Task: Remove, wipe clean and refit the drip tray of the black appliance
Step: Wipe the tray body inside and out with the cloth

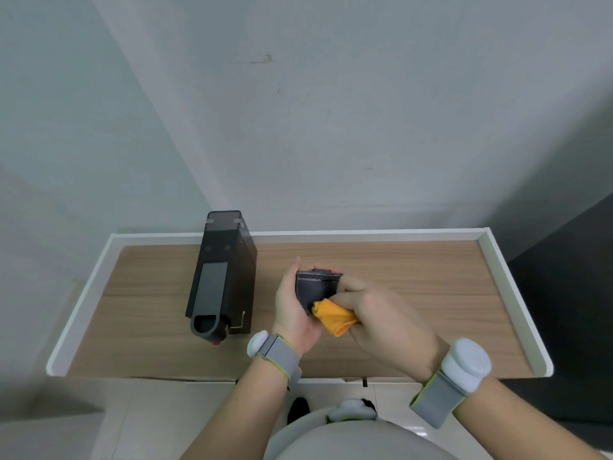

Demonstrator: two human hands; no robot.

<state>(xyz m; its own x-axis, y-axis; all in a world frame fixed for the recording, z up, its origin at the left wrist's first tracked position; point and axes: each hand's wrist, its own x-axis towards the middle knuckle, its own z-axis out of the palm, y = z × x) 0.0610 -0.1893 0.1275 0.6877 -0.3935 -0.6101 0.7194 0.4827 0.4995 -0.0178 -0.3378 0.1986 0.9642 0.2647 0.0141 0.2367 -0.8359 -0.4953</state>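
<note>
The black appliance [223, 277] stands at the left of the wooden table, its spout end toward me. Right of it, above the table, my left hand [293, 310] grips the black drip tray [315, 287] from the left side, tilted toward me. My right hand [381, 317] holds a bunched orange cloth [335, 317] pressed against the tray's lower corner. Fingers of both hands hide part of the tray.
The wooden table [431, 293] has a raised white rim [517, 313] on the back and sides. A grey wall rises right behind it. A dark panel [570, 293] stands at the right. Grey bands with white pods sit on both wrists.
</note>
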